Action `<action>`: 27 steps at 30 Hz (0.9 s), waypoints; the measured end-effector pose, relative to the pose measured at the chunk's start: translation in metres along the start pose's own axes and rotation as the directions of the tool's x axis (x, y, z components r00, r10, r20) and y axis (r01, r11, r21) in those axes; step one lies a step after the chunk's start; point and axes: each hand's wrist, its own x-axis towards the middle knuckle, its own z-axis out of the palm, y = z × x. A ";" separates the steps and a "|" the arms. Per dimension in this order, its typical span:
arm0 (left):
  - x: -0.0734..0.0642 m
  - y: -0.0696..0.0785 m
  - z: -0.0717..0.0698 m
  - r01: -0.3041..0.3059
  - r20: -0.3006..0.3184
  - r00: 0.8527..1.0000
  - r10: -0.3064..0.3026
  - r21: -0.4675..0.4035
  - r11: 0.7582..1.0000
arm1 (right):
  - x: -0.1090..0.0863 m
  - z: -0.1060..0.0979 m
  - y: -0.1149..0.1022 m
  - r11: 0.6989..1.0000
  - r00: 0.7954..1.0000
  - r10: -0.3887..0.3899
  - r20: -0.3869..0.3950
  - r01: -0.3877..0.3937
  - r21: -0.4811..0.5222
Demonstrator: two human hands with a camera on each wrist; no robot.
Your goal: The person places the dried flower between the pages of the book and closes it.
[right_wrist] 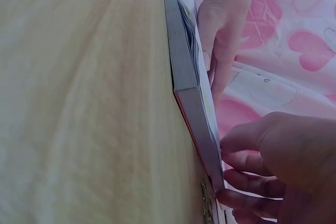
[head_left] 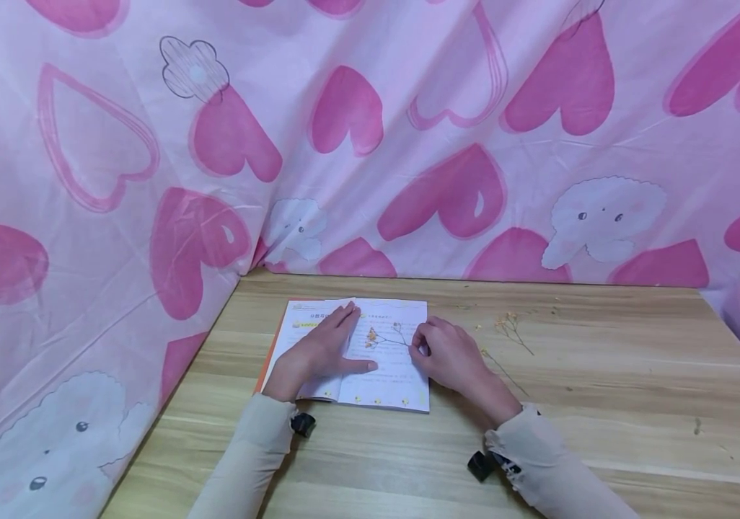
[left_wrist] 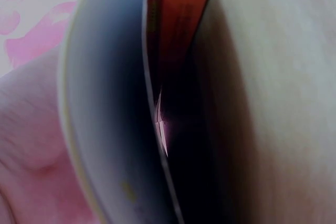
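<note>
An open book with printed white pages and an orange cover lies on the table. My left hand rests on it with fingers straight along the fold and the thumb stretched over the right page. A thin dried flower sprig with small yellow blossoms lies over that page. At the page's right edge, my right hand pinches the sprig's stem between thumb and fingertips. In the left wrist view a curved page stands between the palm and the orange cover.
To the right of the book, another dried sprig and a loose stem lie on the wooden table. Small plant bits are scattered there. A pink heart-patterned cloth hangs behind and at the left.
</note>
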 end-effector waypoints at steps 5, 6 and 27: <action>0.000 0.001 0.000 0.007 0.000 1.000 -0.007 0.012 1.000 | 0.002 -0.005 0.005 1.000 1.000 0.009 0.015 -0.010 0.011; 0.000 0.001 0.000 0.012 0.001 1.000 -0.012 0.018 1.000 | 0.002 -0.007 0.007 1.000 1.000 0.003 0.007 -0.003 0.009; 0.008 0.023 -0.005 -0.040 -0.197 0.979 0.058 0.093 0.995 | 0.005 -0.014 0.034 0.992 0.989 -0.124 0.081 0.126 -0.017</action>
